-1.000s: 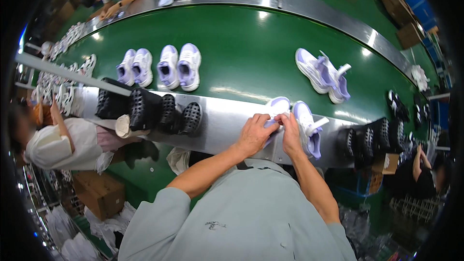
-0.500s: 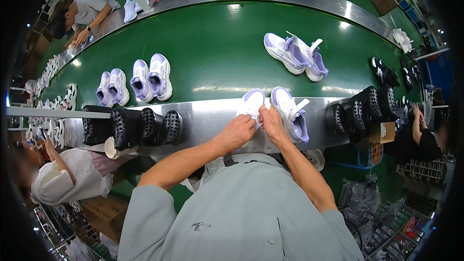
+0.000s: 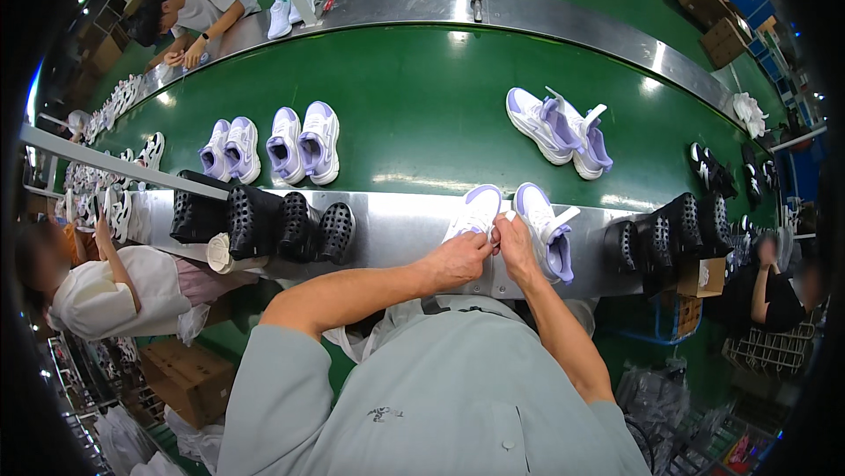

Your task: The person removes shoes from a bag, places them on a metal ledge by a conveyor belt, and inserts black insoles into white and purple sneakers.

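Two white sneakers with lavender trim stand side by side on the metal ledge in front of me, the left sneaker (image 3: 480, 209) and the right sneaker (image 3: 533, 205). My left hand (image 3: 461, 258) is closed in a pinch over the opening of the left sneaker and hides much of it. Close against it, my right hand (image 3: 516, 244) pinches between the two shoes. A small white tip pokes out above its fingers; what it belongs to is unclear. From the right sneaker a white tongue sticks up, and its lavender lining faces me.
Beyond the ledge (image 3: 400, 225) runs a green belt (image 3: 414, 106). It carries lavender-white sneakers (image 3: 301, 146) at left and another pair (image 3: 556, 131) at right. Black perforated forms (image 3: 251, 221) flank me on the ledge, with more (image 3: 678, 225) at right. Co-workers sit at both sides.
The whole view has shifted, so everything appears lower and further right. My hands stay pinched together at the left sneaker, and a small white tip now shows above the right fingers.
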Available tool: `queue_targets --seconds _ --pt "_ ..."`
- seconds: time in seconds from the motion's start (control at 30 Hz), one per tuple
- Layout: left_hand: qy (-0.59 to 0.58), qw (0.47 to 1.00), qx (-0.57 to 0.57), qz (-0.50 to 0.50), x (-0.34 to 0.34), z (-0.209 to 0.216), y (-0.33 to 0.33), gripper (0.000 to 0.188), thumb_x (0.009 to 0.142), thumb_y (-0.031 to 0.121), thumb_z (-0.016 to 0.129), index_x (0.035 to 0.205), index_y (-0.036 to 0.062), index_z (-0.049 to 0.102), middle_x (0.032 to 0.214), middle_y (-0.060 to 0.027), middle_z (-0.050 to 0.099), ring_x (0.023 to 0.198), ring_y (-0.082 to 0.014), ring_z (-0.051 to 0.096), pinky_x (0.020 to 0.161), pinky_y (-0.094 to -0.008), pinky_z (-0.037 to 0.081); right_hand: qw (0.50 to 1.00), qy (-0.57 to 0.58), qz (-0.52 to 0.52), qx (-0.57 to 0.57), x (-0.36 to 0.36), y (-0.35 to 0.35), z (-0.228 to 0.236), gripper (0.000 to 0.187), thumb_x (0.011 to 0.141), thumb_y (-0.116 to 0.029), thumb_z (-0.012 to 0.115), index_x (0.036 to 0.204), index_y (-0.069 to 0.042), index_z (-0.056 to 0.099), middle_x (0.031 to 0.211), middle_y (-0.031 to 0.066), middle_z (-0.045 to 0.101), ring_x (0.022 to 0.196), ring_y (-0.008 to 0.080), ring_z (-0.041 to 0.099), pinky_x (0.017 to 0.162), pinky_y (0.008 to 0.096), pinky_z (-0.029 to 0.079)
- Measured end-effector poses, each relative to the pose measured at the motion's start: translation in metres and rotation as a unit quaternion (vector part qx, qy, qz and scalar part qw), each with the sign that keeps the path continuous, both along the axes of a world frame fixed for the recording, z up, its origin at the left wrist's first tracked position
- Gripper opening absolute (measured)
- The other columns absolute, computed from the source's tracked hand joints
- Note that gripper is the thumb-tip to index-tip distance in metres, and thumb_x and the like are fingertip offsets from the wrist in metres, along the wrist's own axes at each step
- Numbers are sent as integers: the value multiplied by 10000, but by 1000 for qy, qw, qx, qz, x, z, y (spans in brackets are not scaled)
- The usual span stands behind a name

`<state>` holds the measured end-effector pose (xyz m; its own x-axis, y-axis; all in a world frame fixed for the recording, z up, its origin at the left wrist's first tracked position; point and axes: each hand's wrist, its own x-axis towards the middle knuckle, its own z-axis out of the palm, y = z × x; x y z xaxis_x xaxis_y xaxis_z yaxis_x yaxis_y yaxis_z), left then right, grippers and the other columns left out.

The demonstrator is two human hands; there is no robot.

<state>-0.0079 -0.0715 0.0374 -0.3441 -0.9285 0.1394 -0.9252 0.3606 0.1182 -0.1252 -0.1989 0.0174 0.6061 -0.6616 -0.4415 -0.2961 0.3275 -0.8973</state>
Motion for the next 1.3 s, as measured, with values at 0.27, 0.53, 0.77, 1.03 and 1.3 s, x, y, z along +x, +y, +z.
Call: queue_targets --seconds 0.27,0.53,0.77,1.03,1.3 --pt "73 996 36 -27 12 -1 35 242 772 79 599 972 -44 659 1073 -145 590 952 -288 578 866 -381 516 992 -41 -52 105 -14 0 2 140 919 -211 565 941 -73 555 765 21 557 745 140 592 598 310 529" --pt "295 884 -34 360 0 2 60 373 792 111 718 1132 12 602 1066 -183 594 1007 -377 580 856 -458 492 990 -82 100 52 -17 -8 33 239 988 -156 546 1165 4 532 1097 139 657 1046 204 638 861 351 543" --pt "225 924 117 285 -21 20 66 427 775 203 770 1126 28 604 1060 -149 601 1008 -349 580 830 -439 474 991 -37 63 -111 -35 -13 41 362 988 -123 554 1312 35 514 1169 147 672 1069 193 636 841 339 558" --pt "156 970 62 175 -25 -5 59 419 785 78 659 1199 50 601 948 -118 583 1009 -307 569 846 -415 454 792 311 -50 -523 -127 -72 22 333 896 -143 607 1197 0 614 1016 190 676 973 386 624 930 444 490" --pt "209 915 217 268 -62 10 1 507 811 172 725 1295 137 578 936 -213 628 907 -390 595 755 -485 504 907 104 110 -393 -78 -1 -36 363 883 -82 578 1232 19 589 1070 213 634 987 349 609 881 403 496"
